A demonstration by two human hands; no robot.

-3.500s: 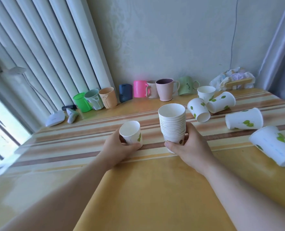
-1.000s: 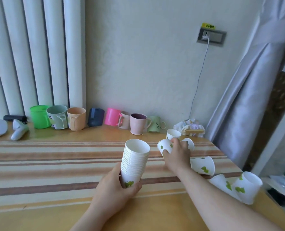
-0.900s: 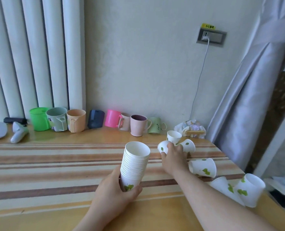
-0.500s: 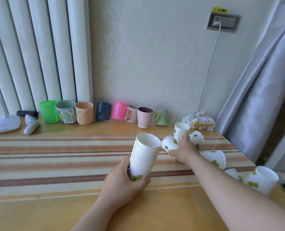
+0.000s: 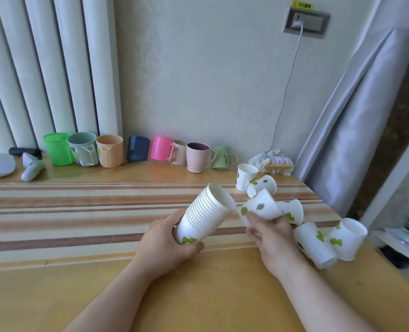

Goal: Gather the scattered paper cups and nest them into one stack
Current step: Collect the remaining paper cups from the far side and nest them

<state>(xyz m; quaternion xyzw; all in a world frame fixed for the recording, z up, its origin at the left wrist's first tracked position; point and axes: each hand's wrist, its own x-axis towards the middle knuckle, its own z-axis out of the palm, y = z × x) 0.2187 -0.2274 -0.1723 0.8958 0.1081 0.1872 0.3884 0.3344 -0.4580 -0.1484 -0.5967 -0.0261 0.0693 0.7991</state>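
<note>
— On the yellow table (image 5: 198,295) with its striped cloth, what have you got?

— My left hand (image 5: 165,243) is wrapped around the foot of the nested stack of white paper cups with green leaf prints (image 5: 204,215). It is tilted, mouth pointing up and to the right. My right hand (image 5: 270,233) has its fingers (image 5: 255,220) closed on one loose leaf-printed paper cup (image 5: 258,208), lying sideways just beside the stack's rim.

— How many loose ones are left?

— Five on the table: an upright cup (image 5: 245,176) near the wall, one on its side (image 5: 262,186) touching it, one tipped over (image 5: 292,210) behind my right hand, and two lying together (image 5: 315,244) (image 5: 347,238) at the right edge.

— And in the stack?

— About a dozen rims show; I cannot count them exactly, and my palm covers the base.

— Anything else?

— Eight plastic mugs (image 5: 111,150) line the wall. The pale pink one is half hidden behind its neighbours. A crumpled bundle (image 5: 270,160) in the corner is too jumbled to make out.
</note>
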